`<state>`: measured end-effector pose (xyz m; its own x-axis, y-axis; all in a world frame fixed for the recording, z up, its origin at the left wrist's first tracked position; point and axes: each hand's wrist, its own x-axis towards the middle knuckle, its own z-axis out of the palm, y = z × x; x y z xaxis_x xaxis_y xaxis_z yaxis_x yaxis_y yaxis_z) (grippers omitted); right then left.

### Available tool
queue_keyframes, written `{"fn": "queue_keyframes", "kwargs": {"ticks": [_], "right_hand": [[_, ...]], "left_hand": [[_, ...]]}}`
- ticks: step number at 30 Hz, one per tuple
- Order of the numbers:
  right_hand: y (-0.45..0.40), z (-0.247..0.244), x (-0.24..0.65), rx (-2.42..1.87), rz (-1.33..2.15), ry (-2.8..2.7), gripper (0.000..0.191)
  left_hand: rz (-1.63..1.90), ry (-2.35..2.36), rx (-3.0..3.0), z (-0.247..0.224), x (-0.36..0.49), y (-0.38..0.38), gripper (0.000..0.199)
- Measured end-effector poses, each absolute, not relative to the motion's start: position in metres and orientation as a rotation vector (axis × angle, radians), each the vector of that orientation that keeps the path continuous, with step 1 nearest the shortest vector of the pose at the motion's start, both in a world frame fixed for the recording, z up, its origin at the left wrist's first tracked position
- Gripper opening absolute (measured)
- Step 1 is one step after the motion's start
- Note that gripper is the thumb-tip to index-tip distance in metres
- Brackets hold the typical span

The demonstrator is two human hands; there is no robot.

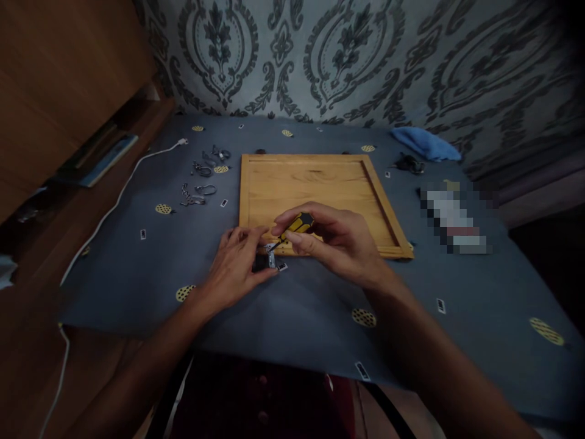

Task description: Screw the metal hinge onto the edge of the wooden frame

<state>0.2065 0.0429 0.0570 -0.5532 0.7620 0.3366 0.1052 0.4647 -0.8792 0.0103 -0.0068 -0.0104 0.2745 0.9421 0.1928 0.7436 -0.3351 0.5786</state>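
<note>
A wooden panel with a raised frame lies flat on the table. At its near left edge sits a small metal bracket, part of it over the edge. My right hand grips a yellow and black screwdriver, whose tip points down and left to the bracket. My left hand is bent around the bracket, fingers on the frame and thumb by the metal part; its fingers press against the bracket and the wood.
Several small metal pieces lie left of the panel. A white cable runs along the table's left side. At the right are a blue cloth, a dark object and a blurred item. A patterned wall stands behind.
</note>
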Motion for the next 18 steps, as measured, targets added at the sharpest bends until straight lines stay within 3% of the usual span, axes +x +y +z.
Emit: {"fn": "queue_keyframes", "kwargs": {"ticks": [7,11,18], "right_hand": [[0.046,0.049,0.196,-0.739,0.983,-1.865,0.026],[0.046,0.044,0.196,-0.785,0.856,-1.829,0.019],[0.050,0.056,0.205,-0.756,0.793,-2.028,0.028]], "left_hand": [[0.708,1.540,2.215,-0.012,0.010,-0.007,0.071],[0.703,1.529,2.218,-0.010,0.010,-0.008,0.065],[0.690,1.511,2.173,-0.007,0.010,-0.007,0.061]]}}
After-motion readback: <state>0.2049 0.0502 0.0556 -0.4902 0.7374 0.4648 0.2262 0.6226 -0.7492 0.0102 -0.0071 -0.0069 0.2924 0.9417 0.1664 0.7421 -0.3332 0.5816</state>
